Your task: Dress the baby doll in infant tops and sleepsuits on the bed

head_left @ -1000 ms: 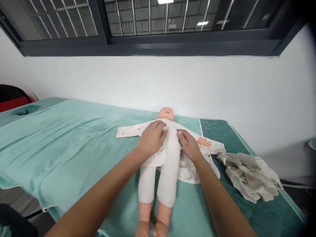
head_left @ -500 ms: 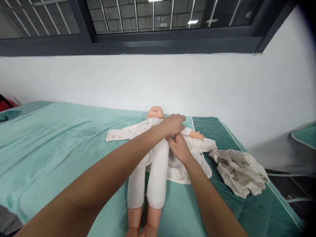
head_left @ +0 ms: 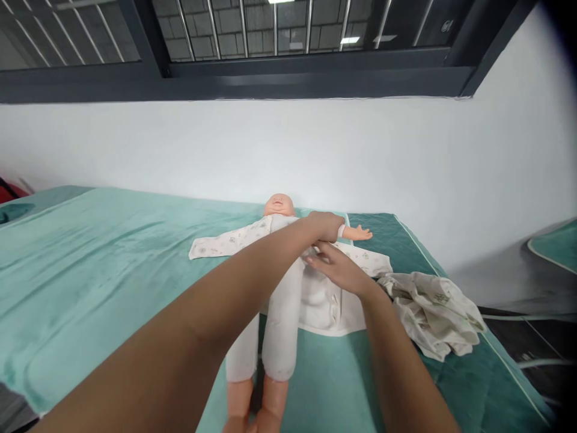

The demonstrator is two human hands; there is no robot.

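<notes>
A baby doll (head_left: 282, 343) with a white cloth body lies on its back, its head by the wall. One printed sleeve of a white baby shirt (head_left: 331, 307) covers its arm on the left. The rest of the shirt spreads under and beside the doll on the right. My left hand (head_left: 325, 226) is wrapped around the doll's bare right-side arm (head_left: 358, 233), whose small hand sticks out past mine. Just below, my right hand (head_left: 340, 267) reaches over the shirt near its other sleeve (head_left: 372, 260), fingers stretched and slightly apart, tips partly hidden.
A crumpled off-white printed garment (head_left: 435, 313) lies to the right on the dark green quilted cover (head_left: 478, 385). Light green cloth (head_left: 112, 258) spreads under the doll and leftward. Behind stands a white wall (head_left: 202, 147) beneath a dark-framed barred window (head_left: 315, 75).
My left hand has shifted right onto the doll's arm, which is raised slightly. My right hand's fingers have straightened out, and the shirt's lower right part has shifted.
</notes>
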